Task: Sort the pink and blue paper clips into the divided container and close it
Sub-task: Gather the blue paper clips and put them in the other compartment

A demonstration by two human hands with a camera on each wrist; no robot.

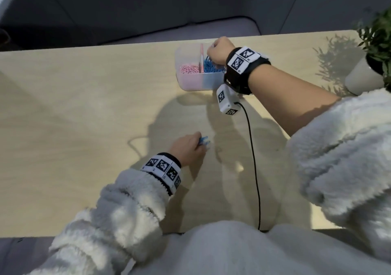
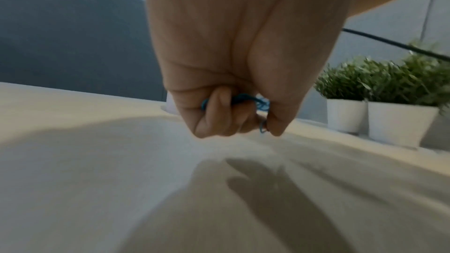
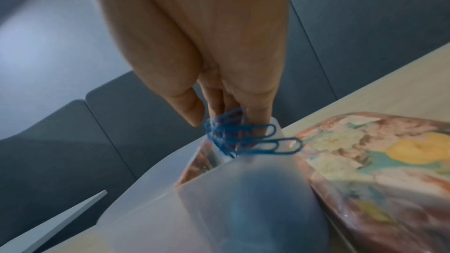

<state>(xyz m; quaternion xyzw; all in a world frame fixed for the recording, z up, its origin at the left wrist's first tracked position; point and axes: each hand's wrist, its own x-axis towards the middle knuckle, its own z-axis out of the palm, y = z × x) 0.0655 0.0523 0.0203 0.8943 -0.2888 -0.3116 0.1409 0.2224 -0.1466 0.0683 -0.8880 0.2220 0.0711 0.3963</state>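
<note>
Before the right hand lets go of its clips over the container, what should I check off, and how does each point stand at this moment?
1. Right hand pinches blue clips: ok.
2. It is above the blue compartment, not the pink one: ok.
3. Container open: ok.
4. Left hand grips more blue clips: ok.
5. Loose clips left on the table: cannot tell.
6. Lid within reach: cannot tell.
</note>
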